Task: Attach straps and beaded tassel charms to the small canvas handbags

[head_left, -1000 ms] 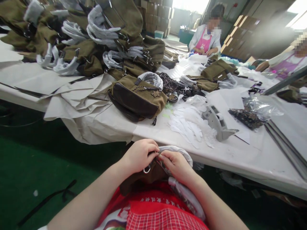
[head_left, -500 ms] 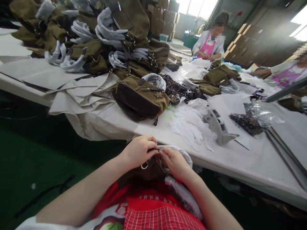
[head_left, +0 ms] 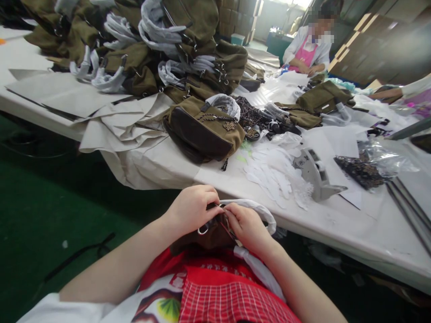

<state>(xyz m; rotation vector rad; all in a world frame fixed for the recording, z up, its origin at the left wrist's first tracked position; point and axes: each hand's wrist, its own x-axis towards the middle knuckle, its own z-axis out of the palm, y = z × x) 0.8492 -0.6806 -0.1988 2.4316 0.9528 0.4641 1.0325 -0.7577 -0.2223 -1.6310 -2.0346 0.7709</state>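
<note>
A dark brown bag (head_left: pixel 215 237) rests on my lap against the table's front edge. My left hand (head_left: pixel 198 206) is closed, pinching the bag's top edge near a metal ring (head_left: pixel 202 229). Fingertips of my right hand (head_left: pixel 247 226) meet it there, closed on the same edge. The small part between the fingertips is mostly hidden. A handle wrapped in white (head_left: pixel 266 211) arches behind my right hand, and another wrapped strip (head_left: pixel 259 267) hangs below it.
An olive and dark brown bag (head_left: pixel 204 130) lies on the table ahead. Piled bags (head_left: pixel 134 67) stand behind it to the left. White tags (head_left: pixel 266 168), a grey tape dispenser (head_left: pixel 313 172) and a plastic bag of cords (head_left: pixel 362 168) lie to the right. A co-worker (head_left: pixel 310 49) is across the table.
The view has shifted, so the table things sit slightly further right and higher. My hands stay together at the bag's edge, with the fingertips moved only a little.
</note>
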